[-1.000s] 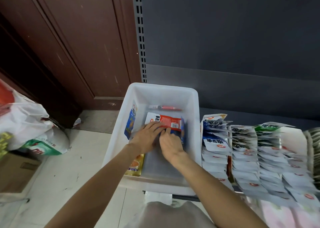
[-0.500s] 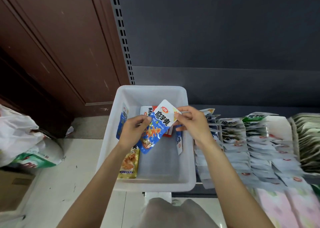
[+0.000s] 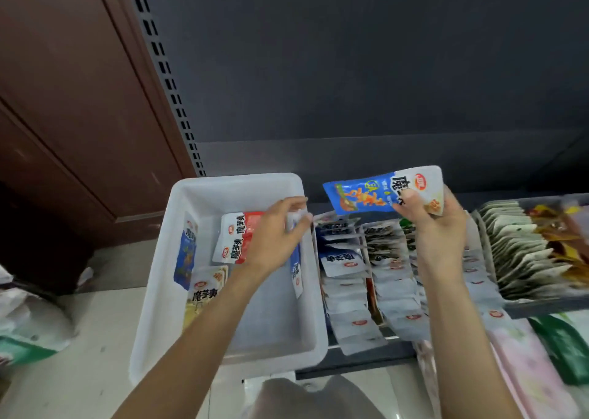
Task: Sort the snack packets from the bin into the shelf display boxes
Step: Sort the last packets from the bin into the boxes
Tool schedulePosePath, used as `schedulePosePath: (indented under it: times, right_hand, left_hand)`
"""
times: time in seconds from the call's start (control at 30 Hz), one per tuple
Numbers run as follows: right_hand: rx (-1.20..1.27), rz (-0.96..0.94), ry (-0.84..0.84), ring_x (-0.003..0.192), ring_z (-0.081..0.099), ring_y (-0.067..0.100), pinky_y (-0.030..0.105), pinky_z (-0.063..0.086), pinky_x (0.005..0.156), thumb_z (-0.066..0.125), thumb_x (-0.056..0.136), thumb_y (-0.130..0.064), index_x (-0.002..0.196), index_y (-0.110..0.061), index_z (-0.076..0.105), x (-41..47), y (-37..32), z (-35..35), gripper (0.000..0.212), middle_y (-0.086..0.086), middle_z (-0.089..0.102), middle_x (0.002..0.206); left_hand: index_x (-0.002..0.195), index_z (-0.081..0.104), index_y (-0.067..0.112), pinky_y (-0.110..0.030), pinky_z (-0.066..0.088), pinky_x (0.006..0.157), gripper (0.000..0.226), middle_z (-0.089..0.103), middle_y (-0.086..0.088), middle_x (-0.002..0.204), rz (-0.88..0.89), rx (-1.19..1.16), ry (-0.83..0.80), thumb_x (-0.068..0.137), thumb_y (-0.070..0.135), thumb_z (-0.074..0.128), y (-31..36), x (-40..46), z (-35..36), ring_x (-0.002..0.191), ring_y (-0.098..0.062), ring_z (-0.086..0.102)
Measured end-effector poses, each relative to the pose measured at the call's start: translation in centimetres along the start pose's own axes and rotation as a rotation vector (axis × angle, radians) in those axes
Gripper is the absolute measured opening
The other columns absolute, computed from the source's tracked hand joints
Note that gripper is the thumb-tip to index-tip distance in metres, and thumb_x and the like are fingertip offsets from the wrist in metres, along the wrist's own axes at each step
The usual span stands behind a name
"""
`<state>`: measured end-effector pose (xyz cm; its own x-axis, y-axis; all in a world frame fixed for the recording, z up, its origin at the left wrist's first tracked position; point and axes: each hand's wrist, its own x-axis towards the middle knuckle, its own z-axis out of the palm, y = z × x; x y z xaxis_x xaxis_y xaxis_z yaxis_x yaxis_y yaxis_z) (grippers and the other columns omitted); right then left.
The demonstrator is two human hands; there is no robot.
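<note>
My right hand [image 3: 441, 230] holds a blue and white snack packet [image 3: 366, 194] up above the shelf display boxes [image 3: 357, 278], which are filled with rows of white packets. My left hand [image 3: 277, 230] hovers over the right side of the white plastic bin [image 3: 178, 259], its fingers loosely curled near a blue packet [image 3: 295, 265] that leans on the bin's right wall; I cannot tell whether it grips that packet. In the bin lie red and white packets [image 3: 237, 237], a blue packet [image 3: 185, 253] against the left wall and a yellow packet [image 3: 204, 294].
More display boxes with pale and orange packets [image 3: 522, 253] stand to the right. Pink and green packs [image 3: 541, 355] lie on a lower shelf at the bottom right. A brown wooden door [image 3: 63, 100] and white plastic bags [image 3: 25, 323] are on the left.
My right hand has carried the blue and white packet up and to the right, out of the bin and over the display boxes. My left hand has let go of it and stays over the bin.
</note>
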<state>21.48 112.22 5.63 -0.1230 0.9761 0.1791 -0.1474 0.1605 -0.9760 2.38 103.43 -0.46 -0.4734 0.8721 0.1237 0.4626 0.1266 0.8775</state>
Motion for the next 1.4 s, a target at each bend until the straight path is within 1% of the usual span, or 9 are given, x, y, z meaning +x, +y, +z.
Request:
schedulePosePath:
  times: [0.2, 0.3, 0.43, 0.53, 0.87, 1.03, 1.13, 1.27, 1.4]
  right_hand:
    - [-0.174, -0.112, -0.007, 0.076, 0.063, 0.001, 0.03, 0.054, 0.075, 0.059, 0.092, -0.007, 0.084, -0.019, 0.061, 3.4, 1.4, -1.1, 0.015, -0.014, 0.066, 0.073]
    - [-0.388, -0.205, -0.182, 0.071, 0.06, 0.008, 0.042, 0.052, 0.07, 0.062, 0.09, -0.015, 0.085, -0.02, 0.063, 4.5, 2.4, -0.3, 0.007, -0.011, 0.064, 0.072]
    - [-0.809, -0.4, -0.491, 0.059, 0.053, 0.003, 0.015, 0.041, 0.056, 0.065, 0.088, -0.014, 0.091, -0.019, 0.065, 4.8, 3.9, 1.7, 0.006, -0.01, 0.06, 0.069]
    - [-1.015, -0.349, -0.675, 0.069, 0.061, 0.009, 0.024, 0.047, 0.062, 0.063, 0.089, -0.017, 0.089, -0.021, 0.066, 4.2, 5.4, 3.5, 0.004, -0.005, 0.067, 0.076]
    - [-1.304, -0.289, -0.571, 0.109, 0.05, 0.024, 0.033, 0.038, 0.089, 0.059, 0.089, -0.018, 0.107, -0.021, 0.07, 3.3, 6.3, 6.0, 0.021, 0.0, 0.064, 0.115]
    - [-0.921, -0.509, -0.633, 0.08, 0.062, 0.013, 0.03, 0.053, 0.069, 0.064, 0.085, -0.009, 0.099, -0.016, 0.069, -2.1, 4.2, 7.9, 0.017, -0.001, 0.069, 0.095]
    - [-1.044, -0.55, -0.677, 0.069, 0.067, 0.015, 0.027, 0.053, 0.055, 0.072, 0.076, -0.005, 0.093, -0.017, 0.07, -5.5, 5.3, 8.0, 0.021, -0.001, 0.071, 0.086]
    - [-1.236, -0.575, -0.694, 0.059, 0.066, 0.019, 0.029, 0.053, 0.044, 0.083, 0.042, 0.003, 0.083, -0.011, 0.072, -7.6, 6.7, 7.0, 0.044, 0.003, 0.069, 0.075]
    - [-1.411, -0.472, -0.761, 0.067, 0.069, 0.018, 0.026, 0.056, 0.051, 0.083, 0.04, 0.001, 0.081, -0.007, 0.073, -9.8, 8.7, 6.3, 0.042, 0.01, 0.069, 0.096]
  left_hand:
    - [0.125, 0.058, 0.021, -0.024, 0.042, 0.092, 0.035, 0.061, 0.002, 0.121, 0.166, 0.309, -0.122, 0.091, 0.032, 0.056, -1.0, -0.1, 3.5, 0.11, -0.015, 0.057]
    - [0.113, 0.067, 0.021, -0.027, 0.049, 0.086, 0.029, 0.068, 0.004, 0.11, 0.281, 0.323, -0.077, 0.09, 0.025, 0.051, -1.2, -0.7, 3.4, 0.099, -0.014, 0.063]
    - [0.111, 0.07, 0.019, -0.032, 0.052, 0.085, 0.027, 0.07, 0.002, 0.109, 0.359, 0.35, -0.07, 0.09, 0.011, 0.056, -1.4, -0.8, 3.4, 0.096, -0.017, 0.065]
    - [0.115, 0.068, 0.019, -0.032, 0.051, 0.088, 0.029, 0.069, 0.001, 0.112, 0.366, 0.363, -0.065, 0.091, 0.008, 0.057, -1.4, -0.8, 3.4, 0.099, -0.016, 0.064]
    - [0.116, 0.066, 0.022, -0.017, 0.042, 0.084, 0.027, 0.067, 0.004, 0.114, 0.084, 0.362, 0.102, 0.09, 0.019, 0.061, -4.1, -3.4, -0.6, 0.101, -0.012, 0.061]
    - [0.106, 0.068, 0.022, -0.027, 0.056, 0.075, 0.022, 0.07, 0.005, 0.1, -0.11, 0.359, 0.135, 0.084, 0.024, 0.07, -8.2, -5.9, -4.2, 0.083, -0.011, 0.065]
    - [0.105, 0.063, 0.025, -0.011, 0.047, 0.072, 0.029, 0.067, 0.011, 0.097, -0.254, 0.235, -0.079, 0.081, 0.038, 0.071, -7.7, -6.5, -3.1, 0.082, -0.003, 0.061]
    - [0.108, 0.059, 0.014, -0.028, 0.05, 0.081, 0.043, 0.065, 0.001, 0.105, -0.281, 0.208, -0.264, 0.074, 0.035, 0.075, -7.2, -5.7, 0.2, 0.09, -0.013, 0.062]
    - [0.106, 0.059, 0.013, -0.03, 0.051, 0.082, 0.038, 0.066, -0.001, 0.106, -0.246, 0.278, -0.265, 0.073, 0.026, 0.074, -8.4, -4.6, 1.5, 0.091, -0.014, 0.064]
